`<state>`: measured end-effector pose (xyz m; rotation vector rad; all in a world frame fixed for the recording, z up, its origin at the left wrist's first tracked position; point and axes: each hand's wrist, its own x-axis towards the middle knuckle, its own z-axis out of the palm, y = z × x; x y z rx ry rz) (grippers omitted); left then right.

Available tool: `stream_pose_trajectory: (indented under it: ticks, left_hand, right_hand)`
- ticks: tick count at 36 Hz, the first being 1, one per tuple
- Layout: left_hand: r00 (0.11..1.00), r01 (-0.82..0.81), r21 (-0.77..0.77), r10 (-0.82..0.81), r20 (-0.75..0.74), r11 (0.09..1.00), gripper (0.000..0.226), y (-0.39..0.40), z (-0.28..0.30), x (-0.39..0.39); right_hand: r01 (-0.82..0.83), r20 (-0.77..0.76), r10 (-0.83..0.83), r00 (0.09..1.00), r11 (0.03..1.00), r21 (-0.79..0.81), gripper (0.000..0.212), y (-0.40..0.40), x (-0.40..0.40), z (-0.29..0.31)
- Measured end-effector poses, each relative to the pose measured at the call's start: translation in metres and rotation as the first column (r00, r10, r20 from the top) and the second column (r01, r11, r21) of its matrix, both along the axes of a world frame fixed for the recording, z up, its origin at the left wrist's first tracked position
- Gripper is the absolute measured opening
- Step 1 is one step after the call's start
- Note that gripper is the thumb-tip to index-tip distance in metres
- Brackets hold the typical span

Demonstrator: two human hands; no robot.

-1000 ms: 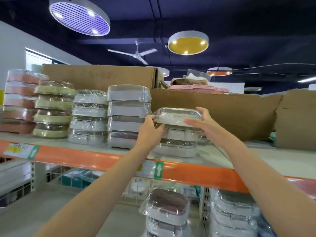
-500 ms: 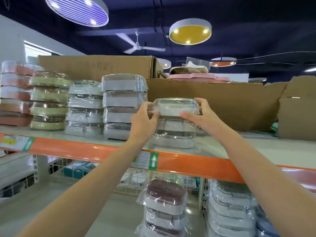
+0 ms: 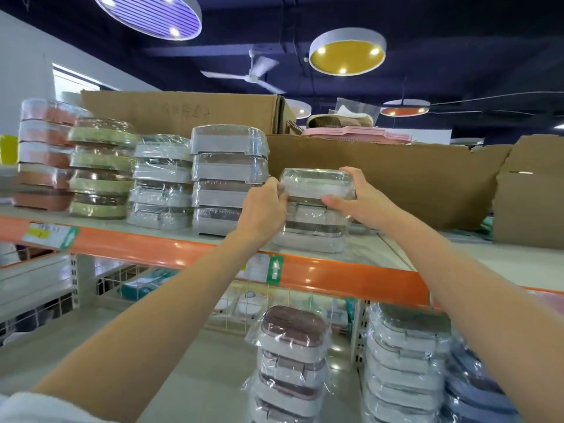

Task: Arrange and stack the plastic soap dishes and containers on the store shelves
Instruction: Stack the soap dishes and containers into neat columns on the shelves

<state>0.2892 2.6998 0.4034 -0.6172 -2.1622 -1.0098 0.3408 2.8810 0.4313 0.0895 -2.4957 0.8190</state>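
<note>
Centre frame | left hand and right hand grip the clear-wrapped white plastic soap dish | lowered since a second ago — now seated atop the short white stack on the orange-edged shelf | release likely next

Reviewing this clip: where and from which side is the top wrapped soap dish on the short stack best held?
By its two short ends, one hand from each side, as the left hand and right hand do on the top soap dish. Probably best because its wrap looks slippery, and the gray stack crowds its left.
</note>
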Motion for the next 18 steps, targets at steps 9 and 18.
stream_pose_trajectory:
  ticks: [9, 18]
  left_hand:
    - [0.978, -0.140, -0.283, 0.089, -0.186, 0.949, 0.035, -0.027, 0.000, 0.020]
    - [0.894, -0.192, -0.423, -0.020, -0.448, 0.886, 0.012, -0.072, -0.036, 0.053]
  right_hand:
    - [0.235, -0.344, -0.111, 0.933, 0.909, 0.346, 0.078, -0.018, 0.018, 0.004]
    - [0.122, -0.448, 0.213, 0.868, 0.784, 0.609, 0.051, -0.054, 0.050, -0.045]
